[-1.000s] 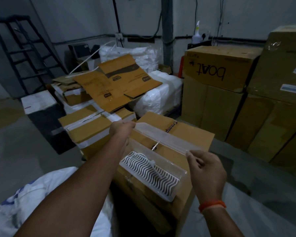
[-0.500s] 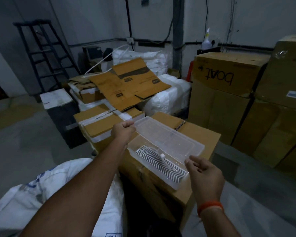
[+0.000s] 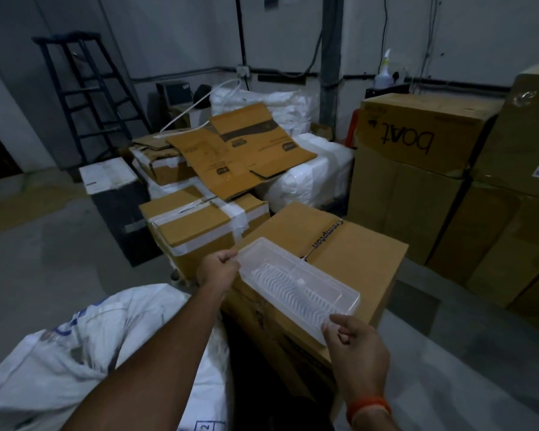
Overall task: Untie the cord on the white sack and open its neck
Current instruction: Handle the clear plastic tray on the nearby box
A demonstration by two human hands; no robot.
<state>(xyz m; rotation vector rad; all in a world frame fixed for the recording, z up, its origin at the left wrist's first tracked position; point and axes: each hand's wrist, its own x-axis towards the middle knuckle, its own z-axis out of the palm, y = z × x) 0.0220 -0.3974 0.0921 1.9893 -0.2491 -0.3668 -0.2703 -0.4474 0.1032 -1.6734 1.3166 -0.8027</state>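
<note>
A white sack (image 3: 75,362) with blue print lies at the lower left, under my left forearm; I see no cord or neck on it. A clear plastic box (image 3: 296,284) with a white ribbed part inside rests on a cardboard carton (image 3: 364,253). My left hand (image 3: 220,270) grips the box's far left end. My right hand (image 3: 355,346), with an orange band at the wrist, pinches the box's near right corner.
Taped cartons (image 3: 199,225) and flattened cardboard (image 3: 243,154) pile up behind. Tall brown cartons (image 3: 430,132) stand at the right. White wrapped bundles (image 3: 311,178) lie in the middle back. A dark stepladder (image 3: 84,98) leans at the back left, a black box (image 3: 119,209) below it.
The clear lid has come down from raised onto the box. My right hand moved from the lid's edge to the box's near corner. The view shifted down and left.
</note>
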